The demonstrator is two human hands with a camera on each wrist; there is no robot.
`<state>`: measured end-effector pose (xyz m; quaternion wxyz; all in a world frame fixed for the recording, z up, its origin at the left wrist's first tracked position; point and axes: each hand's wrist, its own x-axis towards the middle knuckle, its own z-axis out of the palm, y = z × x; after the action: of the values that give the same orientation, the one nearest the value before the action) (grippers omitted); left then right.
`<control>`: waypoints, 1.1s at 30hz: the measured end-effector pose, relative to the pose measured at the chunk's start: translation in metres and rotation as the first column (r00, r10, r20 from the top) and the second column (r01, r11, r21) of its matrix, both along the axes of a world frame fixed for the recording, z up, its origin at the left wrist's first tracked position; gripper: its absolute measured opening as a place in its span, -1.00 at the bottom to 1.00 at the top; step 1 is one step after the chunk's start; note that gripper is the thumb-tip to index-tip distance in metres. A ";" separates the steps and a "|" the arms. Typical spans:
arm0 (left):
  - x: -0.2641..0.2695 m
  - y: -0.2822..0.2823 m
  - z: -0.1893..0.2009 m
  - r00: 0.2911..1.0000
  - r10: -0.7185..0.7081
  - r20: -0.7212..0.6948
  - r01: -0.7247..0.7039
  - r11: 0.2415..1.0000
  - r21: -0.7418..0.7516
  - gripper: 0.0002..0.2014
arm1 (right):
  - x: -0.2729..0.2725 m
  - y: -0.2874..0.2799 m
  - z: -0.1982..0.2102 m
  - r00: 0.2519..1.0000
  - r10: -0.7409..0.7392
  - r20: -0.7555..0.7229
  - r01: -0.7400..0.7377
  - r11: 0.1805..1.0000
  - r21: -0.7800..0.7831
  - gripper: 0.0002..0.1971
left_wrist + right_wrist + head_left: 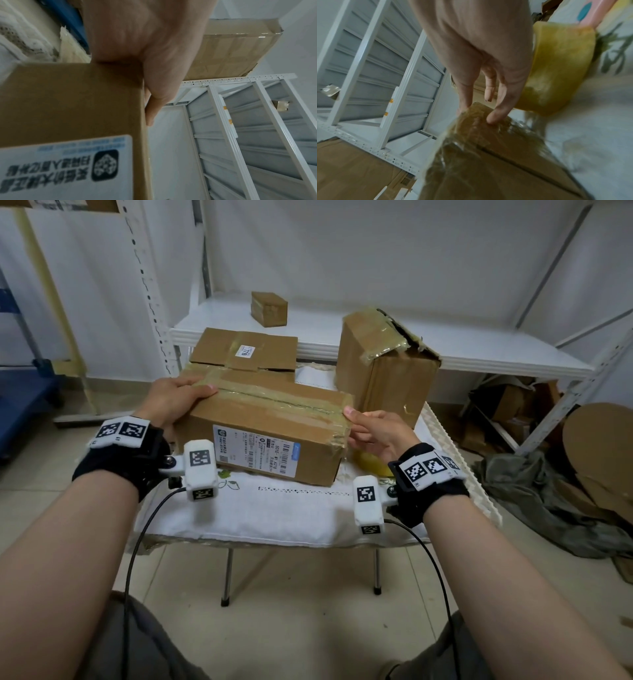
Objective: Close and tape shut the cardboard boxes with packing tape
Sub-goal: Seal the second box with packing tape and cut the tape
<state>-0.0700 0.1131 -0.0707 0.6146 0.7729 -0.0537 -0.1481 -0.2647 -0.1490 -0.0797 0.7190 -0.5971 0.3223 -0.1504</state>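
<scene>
Tape already runs the full length of the top seam of the near box point(270, 422), the closed carton with a shipping label point(255, 448) on its front face, sitting at the centre of the head view on a white cloth point(274, 508) over a small folding table. The left hand point(174, 402) clasps the box's left end, thumb lying flat on the tape at the top edge and fingers wrapped over the far corner; the left wrist view shows that hand point(145, 47) curled round the corner of the carton. The right hand point(373, 429) is at the right end with fingers spread, its fingertips point(494, 116) pressing the crinkled tape down over the end face. Judging by this, the box is shut and taped, and only the tape ends are being smoothed. Just right of it and partly hidden under the right hand lies a yellow tape roll point(556, 67) on the cloth.

Behind the near box, at upper centre, a flat box point(243, 350) with a small white sticker looks closed and taped, though part of it is hidden. To its right, a tall box point(383, 364) stands with old tape torn and its top right corner gaping, so it likely needs sealing. Farthest back, on the white shelf point(479, 347), sits a small box point(269, 309), closed and taped.

What any box holds cannot be told, since none shows its inside
</scene>
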 end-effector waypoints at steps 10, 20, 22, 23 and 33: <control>0.010 0.009 0.001 0.991 -0.034 -0.132 0.024 0.996 -0.081 -0.36 | -0.003 -0.001 0.003 0.995 0.102 -0.006 -0.102 0.994 -0.036 -0.50; -0.002 0.048 0.033 0.968 -0.178 -0.175 0.089 0.902 -0.421 -0.59 | -0.001 0.010 0.020 0.933 0.125 0.338 -0.164 0.982 0.091 -0.78; -0.006 0.050 0.034 0.983 -0.163 -0.089 0.094 0.852 -0.515 -0.58 | -0.001 0.013 0.020 0.920 0.204 0.336 -0.247 0.965 0.091 -0.70; -0.008 0.049 0.034 0.993 -0.114 -0.037 0.076 0.836 -0.544 -0.56 | -0.002 0.015 0.022 0.921 0.240 0.305 -0.280 0.955 0.095 -0.59; -0.015 0.021 0.024 0.951 -0.053 0.306 0.130 0.962 -0.238 -0.55 | 0.004 0.021 0.029 0.829 0.311 0.464 -0.349 0.937 -0.006 -0.36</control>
<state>-0.0848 0.1345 -0.0465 0.6864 0.6973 -0.1999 -0.0509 -0.2605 -0.1278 -0.0505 0.8127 -0.5622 0.0413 -0.1476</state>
